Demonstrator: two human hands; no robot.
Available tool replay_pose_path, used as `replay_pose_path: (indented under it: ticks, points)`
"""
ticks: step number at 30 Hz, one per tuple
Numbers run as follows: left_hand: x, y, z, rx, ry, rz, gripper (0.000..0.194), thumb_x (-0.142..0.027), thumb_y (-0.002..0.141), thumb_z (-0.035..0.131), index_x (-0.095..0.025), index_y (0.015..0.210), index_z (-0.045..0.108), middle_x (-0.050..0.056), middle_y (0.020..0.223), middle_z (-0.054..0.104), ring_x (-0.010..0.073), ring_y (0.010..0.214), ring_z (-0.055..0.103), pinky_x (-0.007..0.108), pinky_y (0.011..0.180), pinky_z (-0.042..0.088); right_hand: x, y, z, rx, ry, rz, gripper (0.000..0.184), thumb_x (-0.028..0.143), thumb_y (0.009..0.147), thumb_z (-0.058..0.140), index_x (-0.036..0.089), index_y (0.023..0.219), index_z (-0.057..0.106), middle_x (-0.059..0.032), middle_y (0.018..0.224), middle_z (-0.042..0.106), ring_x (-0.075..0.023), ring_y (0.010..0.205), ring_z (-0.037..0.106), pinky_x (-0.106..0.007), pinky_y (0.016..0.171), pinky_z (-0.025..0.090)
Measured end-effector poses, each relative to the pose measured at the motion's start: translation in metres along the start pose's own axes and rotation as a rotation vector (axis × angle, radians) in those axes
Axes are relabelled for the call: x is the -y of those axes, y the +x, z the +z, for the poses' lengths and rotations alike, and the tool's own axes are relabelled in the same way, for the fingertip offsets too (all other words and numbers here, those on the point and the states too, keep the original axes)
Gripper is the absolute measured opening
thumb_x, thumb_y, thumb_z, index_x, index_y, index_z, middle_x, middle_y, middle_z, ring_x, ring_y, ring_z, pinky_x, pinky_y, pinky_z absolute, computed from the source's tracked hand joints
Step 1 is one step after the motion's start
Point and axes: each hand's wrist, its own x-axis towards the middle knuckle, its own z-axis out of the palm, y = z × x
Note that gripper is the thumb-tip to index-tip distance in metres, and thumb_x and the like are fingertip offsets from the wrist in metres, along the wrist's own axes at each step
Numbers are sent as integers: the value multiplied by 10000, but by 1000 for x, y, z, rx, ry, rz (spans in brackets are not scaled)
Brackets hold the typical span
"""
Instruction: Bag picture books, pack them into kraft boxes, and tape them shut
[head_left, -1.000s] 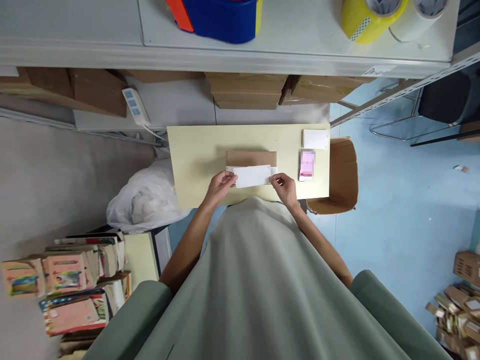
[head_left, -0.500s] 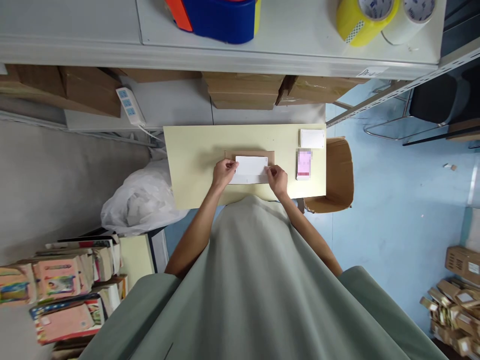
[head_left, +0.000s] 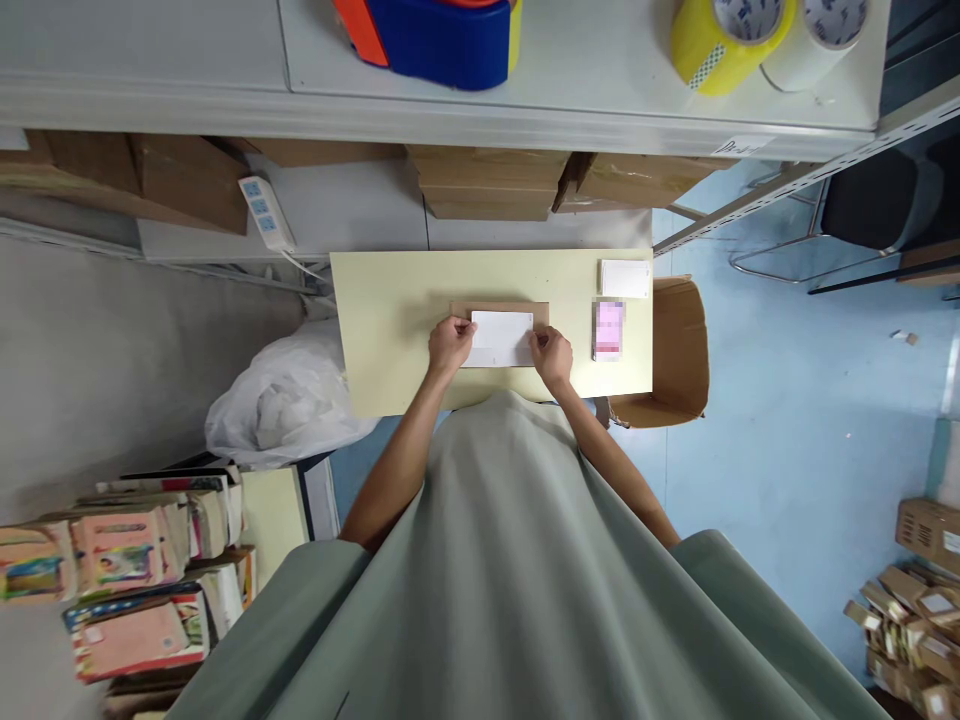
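Observation:
A white paper sheet (head_left: 501,340) lies over a flat brown cardboard piece (head_left: 501,306), whose far edge and corners show around it. My left hand (head_left: 450,343) pinches the sheet at its left edge between thumb and fingers. At the opposite edge my right hand (head_left: 552,355) pinches it the same way, fingers curled. Both sit on the pale yellow tabletop (head_left: 390,330). Whether the sheet is stuck to the cardboard I cannot tell.
Right on the tabletop are a stack of white slips (head_left: 625,278) and a pink-screened phone-like item (head_left: 608,328). An open carton (head_left: 681,350) stands beyond the right edge. A shelf (head_left: 585,110) with tape rolls (head_left: 705,50) crosses the far side. A plastic bag (head_left: 289,400) sits left.
The far part of the white sheet, earlier seen with a line across it, now lies flatter and more even over the cardboard. Both hands stay at its edges, barely shifted.

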Motion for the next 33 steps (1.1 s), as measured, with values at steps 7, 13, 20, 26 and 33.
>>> replay_pose_path:
  ticks: [7, 13, 20, 26, 33]
  points:
    - [-1, 2, 3, -30, 47, -2, 201, -347, 967, 699, -188, 980, 821, 112, 1044, 843, 290, 1006, 755, 374, 949, 531, 9, 7, -7, 40, -47, 57, 182, 358, 1066, 653, 232, 989, 760, -120, 1075, 834, -295, 998, 764, -370, 871, 540]
    - [1, 6, 4, -21, 52, 10, 220, -351, 967, 695, -182, 998, 833, 117, 1053, 842, 290, 1010, 753, 377, 948, 534, 8, 20, -24, 133, -87, 70, 169, 370, 990, 784, 234, 889, 786, -134, 1053, 845, -322, 1020, 775, -386, 859, 545]
    - [6, 10, 4, 0, 21, -5, 240, -337, 983, 695, -149, 1033, 835, 102, 990, 829, 246, 924, 745, 328, 859, 521, 21, 46, -30, 100, -36, 9, 117, 288, 955, 795, 228, 856, 813, -88, 1007, 860, -265, 939, 778, -330, 820, 547]
    - [11, 12, 7, 3, 2, 6, 248, -351, 991, 690, -158, 1030, 840, 82, 945, 821, 234, 887, 738, 323, 834, 520, 35, 41, -22, 68, -108, 0, 141, 317, 1045, 722, 232, 1015, 830, -70, 1050, 858, -234, 969, 771, -295, 824, 557]
    - [16, 15, 12, -22, -6, 12, 225, -347, 981, 711, -168, 1033, 837, 78, 952, 825, 235, 907, 742, 328, 860, 524, 37, 28, -14, 317, -308, -97, 47, 270, 953, 853, 228, 946, 833, -63, 1054, 841, -221, 983, 765, -284, 848, 580]
